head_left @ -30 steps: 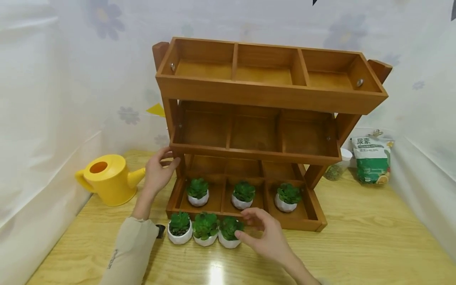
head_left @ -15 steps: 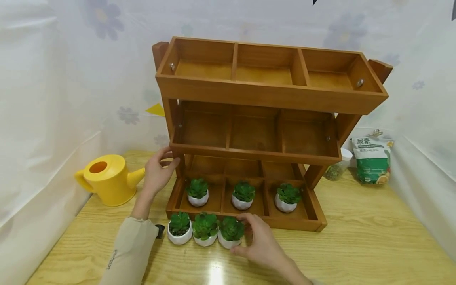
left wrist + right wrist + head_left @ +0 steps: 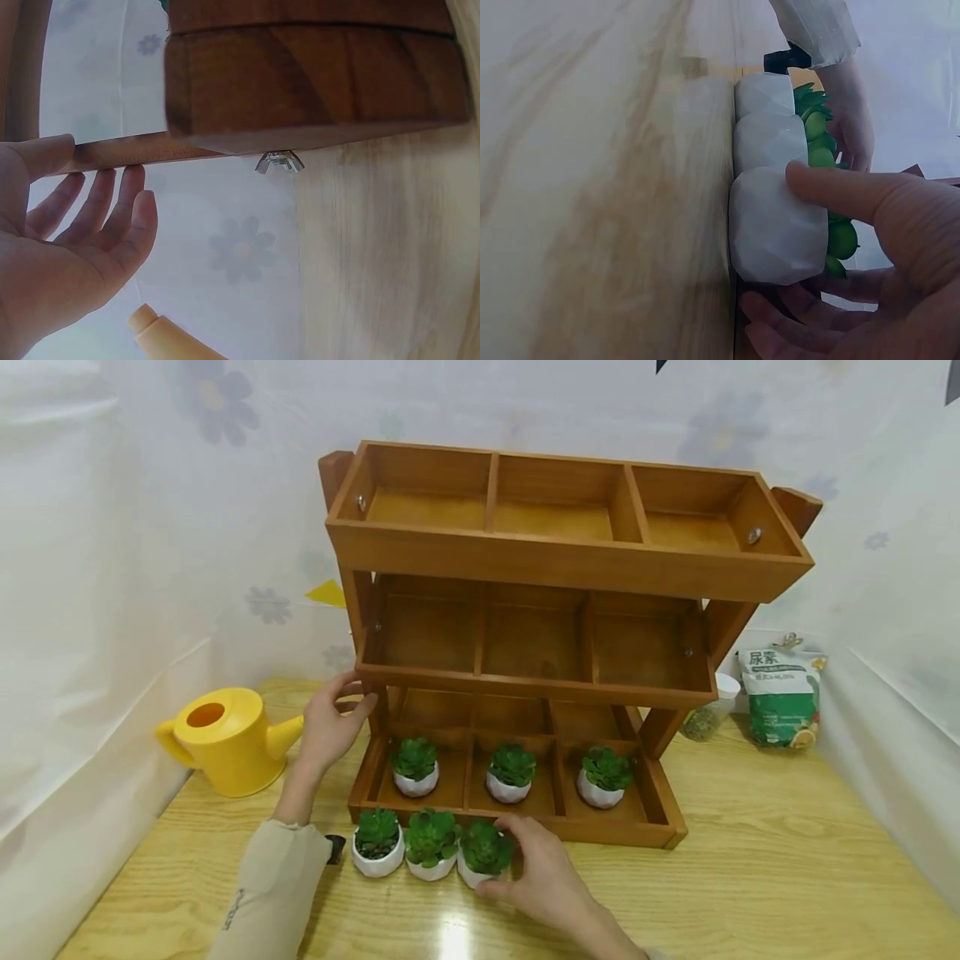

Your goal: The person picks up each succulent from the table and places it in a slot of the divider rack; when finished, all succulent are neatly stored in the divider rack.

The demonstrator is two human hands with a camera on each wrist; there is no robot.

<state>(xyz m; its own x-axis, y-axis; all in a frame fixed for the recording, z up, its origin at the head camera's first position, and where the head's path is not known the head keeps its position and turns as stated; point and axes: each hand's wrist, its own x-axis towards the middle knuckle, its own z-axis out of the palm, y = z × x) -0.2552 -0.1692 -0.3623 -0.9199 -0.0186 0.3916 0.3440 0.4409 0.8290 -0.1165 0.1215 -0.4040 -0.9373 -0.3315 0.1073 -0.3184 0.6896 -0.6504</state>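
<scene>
A wooden three-tier plant shelf stands on the table. My left hand holds its left side post, thumb on one face and fingers against the other. In front of the bottom tier, several potted succulents line up: one at left, one in the middle and one at right. My right hand pinches the right one, thumb on the near side of its faceted white pot and fingers round the far side. That pot touches its neighbour, base at the tabletop.
Three more succulents, left, middle and right, sit one per compartment in the bottom tier. A yellow watering can is at left. Behind the shelf's right side stand a clear jar and a green-white bag.
My right hand has moved left and slightly down, and its thumb and fingers have come round the right front succulent's pot. The left hand keeps its hold on the post.
</scene>
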